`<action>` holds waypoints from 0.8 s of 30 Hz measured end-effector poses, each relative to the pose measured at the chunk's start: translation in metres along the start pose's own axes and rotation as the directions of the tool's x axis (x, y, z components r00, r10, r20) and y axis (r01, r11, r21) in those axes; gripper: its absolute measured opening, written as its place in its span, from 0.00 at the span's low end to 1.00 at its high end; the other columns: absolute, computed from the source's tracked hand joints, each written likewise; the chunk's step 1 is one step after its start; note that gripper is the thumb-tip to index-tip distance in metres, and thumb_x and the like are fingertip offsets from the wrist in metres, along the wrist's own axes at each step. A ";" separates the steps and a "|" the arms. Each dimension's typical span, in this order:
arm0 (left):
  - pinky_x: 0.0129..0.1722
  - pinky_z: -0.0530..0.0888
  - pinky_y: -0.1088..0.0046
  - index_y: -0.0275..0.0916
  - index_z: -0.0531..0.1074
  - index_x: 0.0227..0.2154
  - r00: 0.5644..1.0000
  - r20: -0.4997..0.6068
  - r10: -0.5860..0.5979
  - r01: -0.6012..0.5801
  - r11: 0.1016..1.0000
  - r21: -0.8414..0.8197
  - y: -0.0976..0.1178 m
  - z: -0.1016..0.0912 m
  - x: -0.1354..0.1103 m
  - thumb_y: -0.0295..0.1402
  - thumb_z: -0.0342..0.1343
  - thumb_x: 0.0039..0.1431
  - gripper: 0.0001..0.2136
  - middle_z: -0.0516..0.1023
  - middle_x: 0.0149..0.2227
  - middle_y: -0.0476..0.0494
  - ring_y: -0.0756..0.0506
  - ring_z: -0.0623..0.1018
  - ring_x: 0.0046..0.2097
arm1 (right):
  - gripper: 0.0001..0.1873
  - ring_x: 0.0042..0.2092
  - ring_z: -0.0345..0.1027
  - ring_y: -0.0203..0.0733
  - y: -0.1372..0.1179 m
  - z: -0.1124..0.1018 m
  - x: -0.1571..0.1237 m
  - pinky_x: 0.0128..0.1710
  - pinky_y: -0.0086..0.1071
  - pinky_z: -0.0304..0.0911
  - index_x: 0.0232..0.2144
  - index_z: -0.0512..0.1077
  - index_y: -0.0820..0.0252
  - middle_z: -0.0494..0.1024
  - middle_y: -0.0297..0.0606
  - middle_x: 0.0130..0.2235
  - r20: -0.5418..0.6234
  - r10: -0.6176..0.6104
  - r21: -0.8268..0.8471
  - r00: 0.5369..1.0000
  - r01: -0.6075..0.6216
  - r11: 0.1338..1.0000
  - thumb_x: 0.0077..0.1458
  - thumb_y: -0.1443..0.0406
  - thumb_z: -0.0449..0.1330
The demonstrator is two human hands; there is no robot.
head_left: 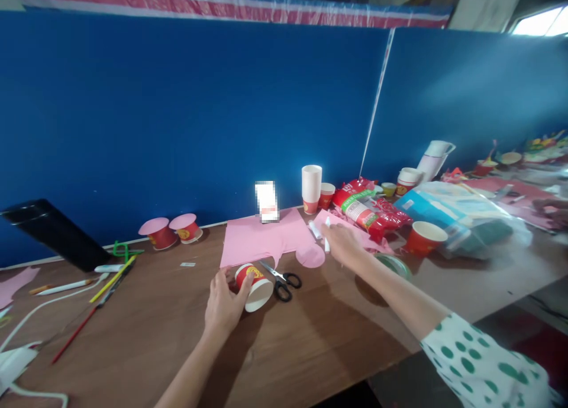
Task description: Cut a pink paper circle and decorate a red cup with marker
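My left hand [224, 301] is wrapped round a red paper cup [254, 285] that lies on its side on the brown table [146, 331]. Black-handled scissors [279, 279] rest just right of the cup. My right hand [339, 242] reaches over a pink paper sheet [261, 241] and grips a small white stick-like thing [327, 235]; a second white stick [315, 229] lies beside it. A cut pink round piece [310, 255] sits under that hand.
Two red cups capped with pink paper [171, 230] stand at the back left. A stack of white cups [311, 188], a red packet [370, 210], an open red cup [425, 236], a plastic bag [461, 216], pencils [110, 281] and a black slanted object [53, 230] crowd the table before the blue wall.
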State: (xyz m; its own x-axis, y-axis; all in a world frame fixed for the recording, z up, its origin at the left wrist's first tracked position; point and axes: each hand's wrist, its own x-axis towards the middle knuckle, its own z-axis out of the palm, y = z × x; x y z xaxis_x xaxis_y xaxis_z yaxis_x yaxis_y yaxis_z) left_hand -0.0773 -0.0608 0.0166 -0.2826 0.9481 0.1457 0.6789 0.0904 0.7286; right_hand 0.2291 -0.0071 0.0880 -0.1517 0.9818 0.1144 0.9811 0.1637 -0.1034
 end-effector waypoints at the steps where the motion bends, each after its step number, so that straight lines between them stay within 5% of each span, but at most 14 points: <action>1: 0.52 0.70 0.51 0.37 0.63 0.53 1.000 0.004 -0.002 0.002 1.000 0.007 0.001 -0.001 -0.001 0.57 0.53 0.52 0.33 0.70 0.52 0.30 0.33 0.73 0.53 | 0.14 0.44 0.71 0.50 -0.007 0.003 -0.005 0.38 0.32 0.59 0.46 0.70 0.62 0.78 0.49 0.41 -0.007 -0.032 0.027 0.999 0.033 0.999 0.57 0.73 0.59; 4: 0.47 0.72 0.55 0.34 0.63 0.54 1.000 0.019 0.006 -0.005 0.999 -0.031 0.001 -0.002 -0.003 0.59 0.52 0.50 0.36 0.73 0.48 0.31 0.35 0.76 0.48 | 0.08 0.38 0.71 0.42 -0.035 0.022 -0.024 0.36 0.29 0.59 0.43 0.70 0.58 0.77 0.40 0.38 -0.024 -0.162 0.134 0.986 0.164 0.977 0.59 0.68 0.59; 9: 0.41 0.73 0.57 0.33 0.61 0.56 0.995 0.093 -0.042 0.050 0.995 -0.084 0.001 -0.010 -0.010 0.59 0.53 0.49 0.39 0.79 0.35 0.38 0.36 0.79 0.37 | 0.10 0.37 0.70 0.42 -0.085 0.064 -0.055 0.37 0.30 0.62 0.39 0.66 0.57 0.76 0.37 0.36 -0.208 -0.408 0.494 0.889 0.456 0.740 0.55 0.69 0.63; 16: 0.45 0.72 0.57 0.34 0.63 0.53 0.990 0.139 -0.012 0.056 0.949 -0.311 -0.002 -0.015 -0.019 0.53 0.57 0.50 0.33 0.81 0.39 0.35 0.36 0.80 0.42 | 0.07 0.30 0.66 0.37 -0.108 0.073 -0.069 0.30 0.27 0.60 0.32 0.67 0.57 0.74 0.34 0.32 -0.308 -0.391 0.496 0.867 0.497 0.712 0.57 0.74 0.55; 24: 0.51 0.72 0.61 0.38 0.69 0.48 0.985 0.166 -0.052 0.162 0.623 -0.765 0.011 -0.005 -0.022 0.45 0.66 0.44 0.28 0.76 0.52 0.35 0.37 0.75 0.54 | 0.09 0.49 0.72 0.45 -0.103 0.058 -0.068 0.45 0.34 0.67 0.34 0.67 0.57 0.78 0.45 0.45 -0.443 -0.408 0.529 0.798 0.601 0.600 0.58 0.74 0.52</action>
State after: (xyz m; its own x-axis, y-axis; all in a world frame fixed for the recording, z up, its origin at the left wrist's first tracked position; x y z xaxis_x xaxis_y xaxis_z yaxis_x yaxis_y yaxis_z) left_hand -0.0665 -0.0822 0.0249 -0.2007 0.9796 -0.0057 -0.1412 -0.0231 0.9897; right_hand 0.1316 -0.0852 0.0337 -0.4683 0.6738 0.5715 0.4338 0.7389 -0.5157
